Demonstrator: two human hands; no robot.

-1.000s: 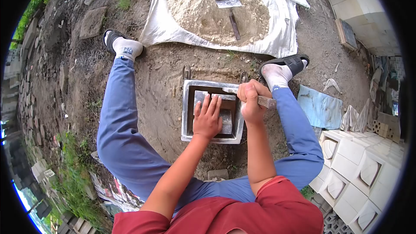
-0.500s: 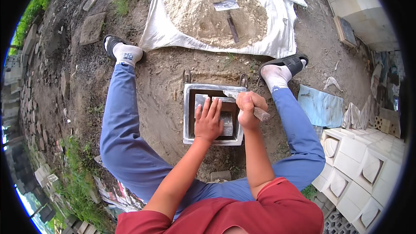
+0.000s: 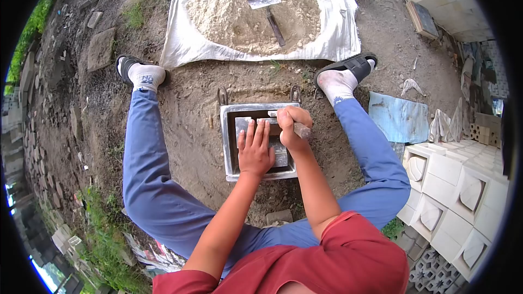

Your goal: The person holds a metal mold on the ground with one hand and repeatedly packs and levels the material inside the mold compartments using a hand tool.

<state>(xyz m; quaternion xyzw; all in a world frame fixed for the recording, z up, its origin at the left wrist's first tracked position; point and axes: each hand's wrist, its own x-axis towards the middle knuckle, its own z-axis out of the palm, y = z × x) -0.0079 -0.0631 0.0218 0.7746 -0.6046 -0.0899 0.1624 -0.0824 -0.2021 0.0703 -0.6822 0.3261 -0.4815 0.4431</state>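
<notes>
A square metal-rimmed mould lies on the soil between my legs, with a grey metal insert inside it. My left hand rests flat on the insert, its fingers spread and pointing away from me. At the mould's upper right, my right hand is wrapped round the handle of a tool. The tool's light metal end shows over the inside of the mould, near the far rim. Part of the insert is hidden under my left hand.
Beyond the mould, a white sack carries a pale powder heap with a trowel on it. A blue cloth lies to the right, above stacked pale blocks. My feet flank the mould; stones and grass are at left.
My right hand and its tool have moved left and inward along the mould's far side. My left hand stays on the insert. The whole view has shifted slightly.
</notes>
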